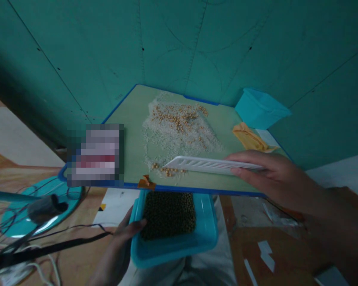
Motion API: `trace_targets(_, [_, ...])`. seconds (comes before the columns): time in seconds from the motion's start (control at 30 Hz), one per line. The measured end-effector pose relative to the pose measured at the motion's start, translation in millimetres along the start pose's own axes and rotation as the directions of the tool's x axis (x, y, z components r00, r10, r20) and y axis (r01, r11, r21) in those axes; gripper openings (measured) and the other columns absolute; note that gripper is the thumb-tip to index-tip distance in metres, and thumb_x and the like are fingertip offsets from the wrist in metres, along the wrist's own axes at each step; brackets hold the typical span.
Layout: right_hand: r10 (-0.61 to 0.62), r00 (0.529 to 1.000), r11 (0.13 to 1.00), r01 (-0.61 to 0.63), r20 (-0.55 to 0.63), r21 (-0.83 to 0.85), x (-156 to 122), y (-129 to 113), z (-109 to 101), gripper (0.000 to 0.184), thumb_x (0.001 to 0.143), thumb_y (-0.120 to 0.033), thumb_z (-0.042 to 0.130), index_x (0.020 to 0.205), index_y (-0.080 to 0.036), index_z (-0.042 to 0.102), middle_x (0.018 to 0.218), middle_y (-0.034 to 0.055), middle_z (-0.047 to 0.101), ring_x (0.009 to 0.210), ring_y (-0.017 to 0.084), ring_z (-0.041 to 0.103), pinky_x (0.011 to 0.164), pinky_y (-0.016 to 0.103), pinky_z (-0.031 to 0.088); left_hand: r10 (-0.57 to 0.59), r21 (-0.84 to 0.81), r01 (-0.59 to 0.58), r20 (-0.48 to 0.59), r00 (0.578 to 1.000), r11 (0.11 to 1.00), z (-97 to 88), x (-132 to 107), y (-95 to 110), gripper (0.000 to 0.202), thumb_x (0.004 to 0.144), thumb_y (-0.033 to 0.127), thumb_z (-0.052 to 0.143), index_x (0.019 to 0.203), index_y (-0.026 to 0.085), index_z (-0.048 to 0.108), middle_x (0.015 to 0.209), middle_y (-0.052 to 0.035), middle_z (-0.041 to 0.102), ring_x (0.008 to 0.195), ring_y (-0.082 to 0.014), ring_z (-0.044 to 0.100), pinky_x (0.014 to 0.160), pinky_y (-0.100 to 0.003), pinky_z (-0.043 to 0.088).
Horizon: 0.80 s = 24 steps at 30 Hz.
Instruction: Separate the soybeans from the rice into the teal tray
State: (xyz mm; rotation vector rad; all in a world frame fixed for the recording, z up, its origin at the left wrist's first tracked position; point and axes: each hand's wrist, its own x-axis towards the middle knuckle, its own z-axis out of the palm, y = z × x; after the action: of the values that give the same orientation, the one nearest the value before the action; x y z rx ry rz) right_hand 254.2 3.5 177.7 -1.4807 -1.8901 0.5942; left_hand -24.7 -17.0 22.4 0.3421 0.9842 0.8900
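Note:
My left hand (119, 242) grips the left side of a turquoise plastic tub (208, 222), thumb over its rim. Small dark greenish beans (168, 216) fill much of the tub, which is held just below the table's front edge. In my right hand (271, 172) is a white ribbed plastic tray (193, 163), pinched at its right end and tilted on its side over the tabletop. By its left tip lie a few yellow soybeans (168, 172). Farther back, white rice-like grains (181, 139) spread out with more soybeans (177, 119) among them.
The pale tabletop (131, 123) has a blue rim and brown tape (146, 182) at the front. A turquoise box (258, 109) and yellow cloth (250, 137) sit back right. A blurred-out item covers the left. Cables and a turquoise round base (41, 222) lie on the floor.

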Motion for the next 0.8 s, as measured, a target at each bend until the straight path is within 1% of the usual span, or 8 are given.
trace_targets(0.07, [0.032, 0.999, 0.999, -0.032, 0.007, 0.031, -4.4, -1.9, -0.2, 0.017, 0.081, -0.031, 0.063, 0.092, -0.033, 0.076, 0.089, -0.0013, 0.076, 0.082, 0.019, 0.071, 0.054, 0.021, 0.058, -0.004, -0.003, 0.004, 0.006, 1.0, 1.0, -1.1, 1.0, 0.1, 0.055, 0.068, 0.025, 0.073, 0.122, 0.028, 0.065, 0.11, 0.0022, 0.079, 0.125, -0.0351, 0.053, 0.102, -0.043, 0.046])
trace_targets(0.2, [0.045, 0.999, 0.998, -0.046, 0.024, 0.044, -11.8, -2.4, -1.3, 0.017, 0.08, -0.03, 0.064, 0.093, -0.033, 0.076, 0.088, -0.0009, 0.076, 0.08, 0.018, 0.071, 0.06, 0.022, 0.059, -0.02, -0.024, 0.021, 0.031, 0.999, 0.999, -0.7, 1.7, 0.0, 0.055, 0.071, 0.024, 0.07, 0.125, 0.028, 0.063, 0.109, 0.0026, 0.079, 0.123, -0.0342, 0.055, 0.1, -0.043, 0.048])
trace_targets(0.37, [-0.037, 0.995, 0.994, 0.045, 0.093, -0.096, -17.4, -4.9, -4.1, 0.022, 0.087, -0.027, 0.056, 0.101, -0.032, 0.072, 0.094, -0.0032, 0.076, 0.084, 0.014, 0.071, 0.067, 0.019, 0.058, 0.001, -0.012, 0.0, 0.024, 1.0, 1.0, 4.9, -0.2, 3.3, 0.056, 0.07, 0.024, 0.07, 0.125, 0.029, 0.063, 0.104, 0.0019, 0.081, 0.116, -0.036, 0.061, 0.098, -0.045, 0.05])
trace_targets(0.5, [-0.089, 0.99, 0.983, 0.106, 0.113, -0.152, -19.8, -10.2, -6.1, 0.021, 0.089, -0.027, 0.054, 0.101, -0.031, 0.071, 0.093, -0.0047, 0.076, 0.081, 0.01, 0.071, 0.07, 0.014, 0.055, -0.02, 0.004, 0.02, 0.0, 1.0, 1.0, 6.3, -0.4, 5.5, 0.054, 0.069, 0.026, 0.071, 0.123, 0.028, 0.065, 0.087, 0.0013, 0.084, 0.113, -0.037, 0.063, 0.095, -0.046, 0.052])
trace_targets(0.57, [-0.091, 0.988, 0.982, 0.109, 0.123, -0.157, -21.0, -11.0, -6.7, 0.021, 0.089, -0.026, 0.054, 0.102, -0.032, 0.07, 0.094, -0.0065, 0.076, 0.083, 0.008, 0.071, 0.072, 0.011, 0.054, -0.027, -0.001, 0.027, 0.011, 1.0, 1.0, 5.2, 1.0, 4.8, 0.054, 0.07, 0.026, 0.071, 0.123, 0.028, 0.065, 0.09, 0.0009, 0.083, 0.115, -0.0361, 0.062, 0.097, -0.045, 0.051])
trace_targets(0.63, [-0.085, 0.989, 0.983, 0.104, 0.123, -0.153, -22.4, -9.9, -7.1, 0.023, 0.089, -0.026, 0.054, 0.104, -0.034, 0.069, 0.097, -0.0083, 0.075, 0.085, 0.007, 0.07, 0.072, 0.009, 0.053, -0.029, -0.015, 0.029, 0.016, 0.999, 0.999, 3.6, 3.1, 3.0, 0.054, 0.071, 0.024, 0.07, 0.124, 0.028, 0.064, 0.1, 0.0011, 0.082, 0.118, -0.0346, 0.06, 0.099, -0.044, 0.049])
trace_targets(0.7, [-0.082, 0.99, 0.983, 0.099, 0.116, -0.157, -23.9, -7.8, -7.5, 0.024, 0.089, -0.026, 0.055, 0.105, -0.037, 0.068, 0.098, -0.0094, 0.075, 0.086, 0.007, 0.07, 0.073, 0.009, 0.052, -0.036, -0.03, 0.036, 0.017, 0.999, 0.999, 1.8, 4.8, 1.0, 0.055, 0.07, 0.022, 0.071, 0.124, 0.028, 0.064, 0.107, 0.0007, 0.08, 0.119, -0.0343, 0.059, 0.101, -0.043, 0.047])
trace_targets(0.8, [-0.075, 0.994, 0.982, 0.088, 0.08, -0.168, -26.4, -4.9, -9.5, 0.023, 0.088, -0.028, 0.056, 0.104, -0.039, 0.069, 0.095, -0.0102, 0.075, 0.083, 0.008, 0.071, 0.071, 0.01, 0.053, -0.051, -0.042, 0.052, 0.025, 0.998, 0.998, -0.9, 5.7, -1.2, 0.056, 0.069, 0.023, 0.072, 0.125, 0.027, 0.063, 0.111, -0.0005, 0.079, 0.121, -0.0345, 0.058, 0.104, -0.044, 0.044])
